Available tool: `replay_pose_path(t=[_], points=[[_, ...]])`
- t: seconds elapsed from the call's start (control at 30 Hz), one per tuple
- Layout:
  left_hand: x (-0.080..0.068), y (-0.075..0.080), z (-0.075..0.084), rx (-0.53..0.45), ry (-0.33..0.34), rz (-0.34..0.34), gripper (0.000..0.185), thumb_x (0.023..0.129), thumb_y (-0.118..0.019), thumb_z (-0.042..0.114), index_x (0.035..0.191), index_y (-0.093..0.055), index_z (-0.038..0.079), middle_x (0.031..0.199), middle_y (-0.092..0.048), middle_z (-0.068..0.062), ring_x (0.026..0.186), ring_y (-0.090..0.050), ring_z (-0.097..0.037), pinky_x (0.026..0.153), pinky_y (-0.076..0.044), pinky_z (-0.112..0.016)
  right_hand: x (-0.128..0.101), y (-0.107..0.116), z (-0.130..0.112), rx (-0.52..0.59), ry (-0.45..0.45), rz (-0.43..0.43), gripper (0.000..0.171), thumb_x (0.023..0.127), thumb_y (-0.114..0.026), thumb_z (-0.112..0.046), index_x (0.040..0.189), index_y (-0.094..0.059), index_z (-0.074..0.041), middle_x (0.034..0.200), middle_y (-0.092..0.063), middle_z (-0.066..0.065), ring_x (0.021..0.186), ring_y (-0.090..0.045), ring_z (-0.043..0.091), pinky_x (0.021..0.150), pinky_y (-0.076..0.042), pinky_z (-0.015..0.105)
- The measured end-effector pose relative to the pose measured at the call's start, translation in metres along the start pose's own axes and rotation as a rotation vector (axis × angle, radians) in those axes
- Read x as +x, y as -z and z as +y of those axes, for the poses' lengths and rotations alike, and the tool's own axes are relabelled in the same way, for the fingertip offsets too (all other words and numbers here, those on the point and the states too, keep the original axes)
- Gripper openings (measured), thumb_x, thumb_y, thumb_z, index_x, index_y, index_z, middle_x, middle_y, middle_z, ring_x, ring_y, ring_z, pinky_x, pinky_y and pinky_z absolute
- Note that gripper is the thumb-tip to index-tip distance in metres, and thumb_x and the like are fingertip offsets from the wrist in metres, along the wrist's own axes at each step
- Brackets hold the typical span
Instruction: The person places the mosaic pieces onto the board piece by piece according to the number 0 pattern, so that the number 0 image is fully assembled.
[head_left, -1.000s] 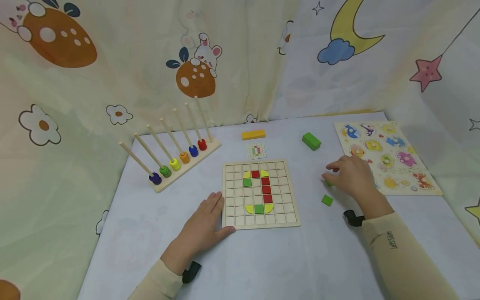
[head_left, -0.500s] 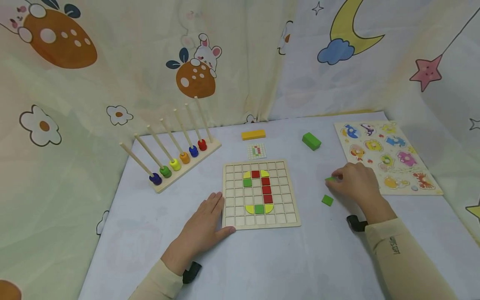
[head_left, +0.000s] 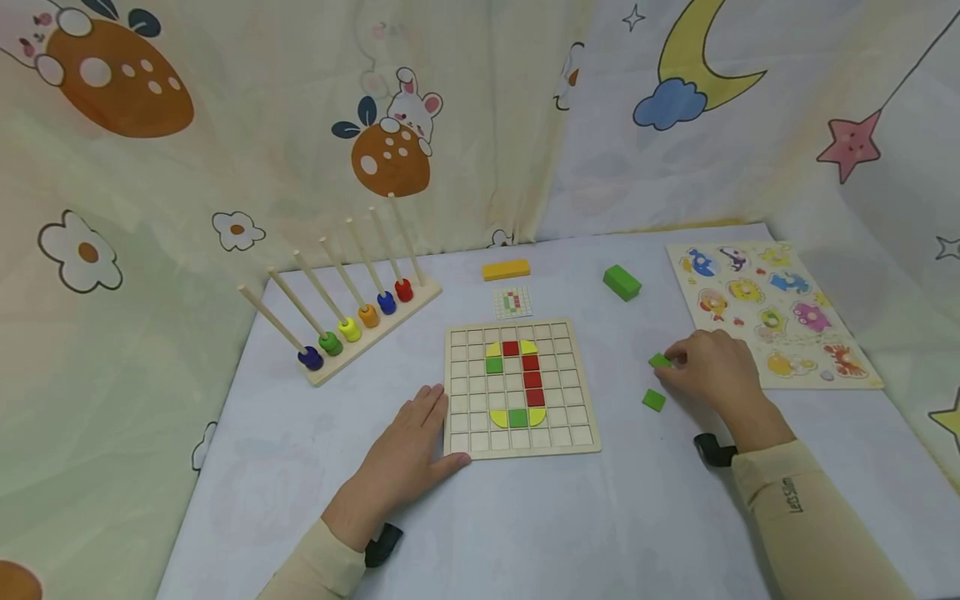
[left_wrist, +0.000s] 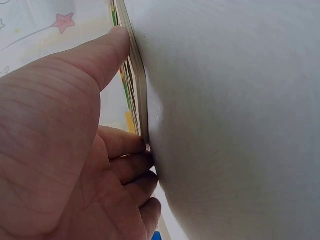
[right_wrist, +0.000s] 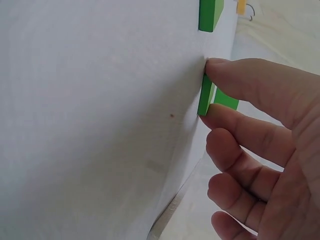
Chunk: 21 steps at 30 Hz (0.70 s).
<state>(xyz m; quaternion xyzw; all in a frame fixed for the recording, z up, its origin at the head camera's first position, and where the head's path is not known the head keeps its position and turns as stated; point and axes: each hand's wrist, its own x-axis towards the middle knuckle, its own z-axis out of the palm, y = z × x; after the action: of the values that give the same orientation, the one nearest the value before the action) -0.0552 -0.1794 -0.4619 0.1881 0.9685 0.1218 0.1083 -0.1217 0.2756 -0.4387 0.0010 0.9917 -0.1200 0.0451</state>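
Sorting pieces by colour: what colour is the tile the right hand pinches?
Green tile, pinched by the right hand; clearest in the right wrist view.

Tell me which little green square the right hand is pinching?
The farther green tile, pinched by the right hand. The other loose green tile lies untouched, nearer the person.

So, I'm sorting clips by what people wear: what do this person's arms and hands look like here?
Both hands are bare. The left hand and right hand come out of long, close-fitting cream sleeves. The right sleeve carries small dark lettering near its cuff. A black strap sits at the left wrist, and a black band at the right.
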Motion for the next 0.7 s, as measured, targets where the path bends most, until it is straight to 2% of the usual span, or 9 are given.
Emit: replay_pose_path(t=[0.23,0.43,0.57,0.7], points=[[-0.0007,-0.0008,-0.0014,-0.003,-0.008,0.008,0.102,0.093,-0.067,0.067,0.165,-0.028,0.006,0.176,-0.022,-0.009,0.164,-0.017,-0.029,0.134,-0.023,-0.048,0.0003,-0.0015,0.0002,0.03,-0.013,-0.014,0.037,0.085,-0.083,-0.034,0.108,-0.082,-0.005,0.097,-0.079,0.014,0.087,-0.066,0.03,0.08,-0.047,0.053],[-0.0011,-0.0003,-0.0012,-0.007,-0.008,0.003,0.102,0.093,-0.067,0.067,0.165,-0.028,0.006,0.176,-0.022,-0.009,0.165,-0.017,-0.028,0.134,-0.023,-0.048,-0.0001,-0.0026,0.0009,0.04,-0.011,-0.01,0.035,0.085,-0.082,-0.033,0.107,-0.082,-0.005,0.095,-0.078,0.013,0.088,-0.065,0.03,0.081,-0.046,0.053],[-0.001,0.0,-0.001,-0.001,-0.009,0.001,0.102,0.093,-0.067,0.067,0.165,-0.028,0.006,0.176,-0.022,-0.009,0.165,-0.017,-0.028,0.134,-0.022,-0.048,-0.0005,-0.0025,0.0,0.046,-0.004,0.004,0.034,0.085,-0.083,-0.031,0.107,-0.082,-0.005,0.098,-0.078,0.015,0.092,-0.065,0.033,0.084,-0.047,0.056],[-0.0006,0.0002,-0.001,0.001,-0.006,0.001,0.103,0.092,-0.067,0.067,0.165,-0.028,0.006,0.176,-0.022,-0.009,0.165,-0.016,-0.028,0.134,-0.022,-0.048,0.001,-0.002,-0.0032,0.046,-0.005,0.016,0.035,0.085,-0.082,-0.031,0.108,-0.082,-0.005,0.102,-0.078,0.017,0.095,-0.066,0.034,0.082,-0.05,0.054]])
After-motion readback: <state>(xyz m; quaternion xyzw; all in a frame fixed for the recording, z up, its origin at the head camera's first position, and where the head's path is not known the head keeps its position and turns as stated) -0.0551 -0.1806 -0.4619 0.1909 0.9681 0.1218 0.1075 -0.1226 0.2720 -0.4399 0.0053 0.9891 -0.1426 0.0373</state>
